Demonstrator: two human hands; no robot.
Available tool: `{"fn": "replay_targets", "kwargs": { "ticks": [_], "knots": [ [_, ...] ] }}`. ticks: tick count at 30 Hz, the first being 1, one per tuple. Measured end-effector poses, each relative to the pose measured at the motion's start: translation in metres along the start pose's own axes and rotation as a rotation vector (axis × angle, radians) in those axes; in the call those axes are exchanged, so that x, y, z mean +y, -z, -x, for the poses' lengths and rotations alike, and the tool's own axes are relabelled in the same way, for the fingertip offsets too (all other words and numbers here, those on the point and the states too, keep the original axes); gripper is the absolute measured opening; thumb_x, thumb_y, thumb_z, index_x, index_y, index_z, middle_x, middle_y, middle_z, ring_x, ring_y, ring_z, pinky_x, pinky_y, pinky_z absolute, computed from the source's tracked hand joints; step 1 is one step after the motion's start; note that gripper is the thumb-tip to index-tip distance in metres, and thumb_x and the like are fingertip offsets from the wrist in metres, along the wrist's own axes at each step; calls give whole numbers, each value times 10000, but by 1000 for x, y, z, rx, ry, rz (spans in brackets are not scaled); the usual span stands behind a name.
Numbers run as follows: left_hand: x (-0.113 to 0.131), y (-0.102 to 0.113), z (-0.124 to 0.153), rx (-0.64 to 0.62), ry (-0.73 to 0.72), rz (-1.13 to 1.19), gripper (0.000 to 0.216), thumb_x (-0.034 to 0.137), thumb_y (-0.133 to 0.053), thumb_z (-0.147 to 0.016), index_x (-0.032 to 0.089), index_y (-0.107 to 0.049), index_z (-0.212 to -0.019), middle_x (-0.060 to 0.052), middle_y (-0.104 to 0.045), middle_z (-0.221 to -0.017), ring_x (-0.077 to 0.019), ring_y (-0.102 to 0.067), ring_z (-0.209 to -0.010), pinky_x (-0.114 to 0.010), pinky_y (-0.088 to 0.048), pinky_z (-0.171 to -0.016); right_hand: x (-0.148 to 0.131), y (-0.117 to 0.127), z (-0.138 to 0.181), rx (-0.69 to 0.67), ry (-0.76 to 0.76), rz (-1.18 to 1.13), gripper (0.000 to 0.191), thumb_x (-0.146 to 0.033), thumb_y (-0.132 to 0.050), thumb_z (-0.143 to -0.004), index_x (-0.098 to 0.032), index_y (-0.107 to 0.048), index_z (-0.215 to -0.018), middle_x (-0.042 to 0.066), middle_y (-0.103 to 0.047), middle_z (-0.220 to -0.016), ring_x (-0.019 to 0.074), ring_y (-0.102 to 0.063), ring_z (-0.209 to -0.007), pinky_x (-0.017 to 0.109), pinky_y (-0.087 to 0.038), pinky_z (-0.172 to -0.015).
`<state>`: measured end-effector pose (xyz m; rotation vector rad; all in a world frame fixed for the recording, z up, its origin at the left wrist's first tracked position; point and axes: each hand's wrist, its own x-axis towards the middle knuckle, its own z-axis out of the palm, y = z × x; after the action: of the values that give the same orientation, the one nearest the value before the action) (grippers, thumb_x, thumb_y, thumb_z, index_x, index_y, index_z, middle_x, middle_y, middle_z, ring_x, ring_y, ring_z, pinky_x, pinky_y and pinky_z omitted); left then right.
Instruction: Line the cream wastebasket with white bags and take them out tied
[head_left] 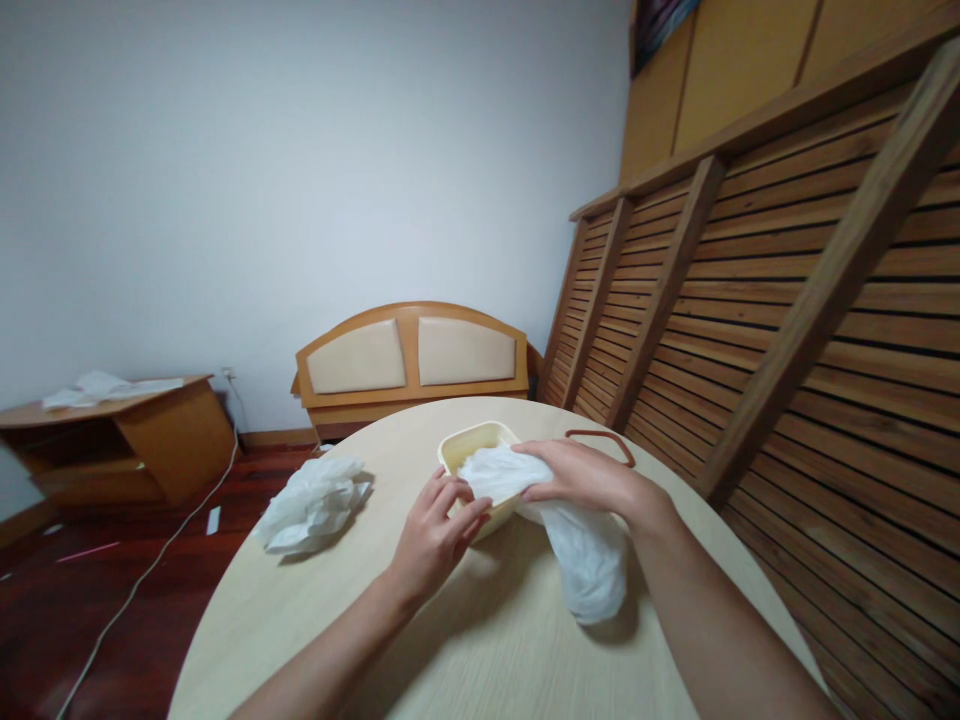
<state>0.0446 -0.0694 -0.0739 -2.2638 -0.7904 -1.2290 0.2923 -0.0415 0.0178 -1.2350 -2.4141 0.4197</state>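
Note:
A pale yellow plastic container [466,437] stands on the round table, its rim facing up. My left hand [439,525] grips its near left rim, fingers over the edge. A white plastic bag [589,565] lies partly inside the container and hangs over its right side, with a full, rounded end on the table. My right hand [574,472] is closed around the bag at the container's right edge. What the bag holds is hidden. To the left lies another crumpled white plastic bag [315,505], apart from both hands.
A brown curved handle-like piece [604,437] lies at the back right of the round table [360,620]. Behind stands a wooden headboard [411,345]. Wooden slats [675,330] lean at the right. A low cabinet [172,440] and a cable [142,580] are at the left.

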Motion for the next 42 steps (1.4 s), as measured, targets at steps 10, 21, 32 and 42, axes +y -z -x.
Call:
{"fn": "replay_targets", "kwargs": {
  "ticks": [10,21,32,42],
  "knots": [
    [3,1,-1,-29,-67,-44,216,152,-646,-928,249,-670,-1119,-28,-643,-884,-181,-616,-877,-482,-551,-1004,-17,22,17,7,67,9,230,-214,-599,-876,-246,-782,-1011,69,-797,-1045,287,-733,-957,365,-544,-866],
    [-3,1,1,-33,-60,-59,230,139,-631,-934,245,-650,-1137,-33,-637,-921,-178,-622,-882,-485,-533,-1027,-21,28,3,431,149,-237,347,-204,-475,-941,-238,-711,-1192,45,-734,-1228,224,-665,-1161,383,-468,-1069],
    [-20,-6,4,67,65,24,55,185,-579,-974,213,-564,-1018,-46,-658,-964,-196,-655,-939,-427,-567,-958,-13,30,-4,914,143,-394,250,-260,-567,-922,-220,-742,-1096,45,-768,-1088,214,-709,-975,331,-545,-868],
    [-47,-20,10,102,263,63,105,223,-585,-970,220,-563,-1072,-82,-636,-1096,-233,-636,-1074,-417,-572,-913,-29,36,4,953,139,-440,236,-277,-588,-906,-214,-760,-1054,39,-779,-1010,184,-705,-836,273,-546,-726]
  ]
}}
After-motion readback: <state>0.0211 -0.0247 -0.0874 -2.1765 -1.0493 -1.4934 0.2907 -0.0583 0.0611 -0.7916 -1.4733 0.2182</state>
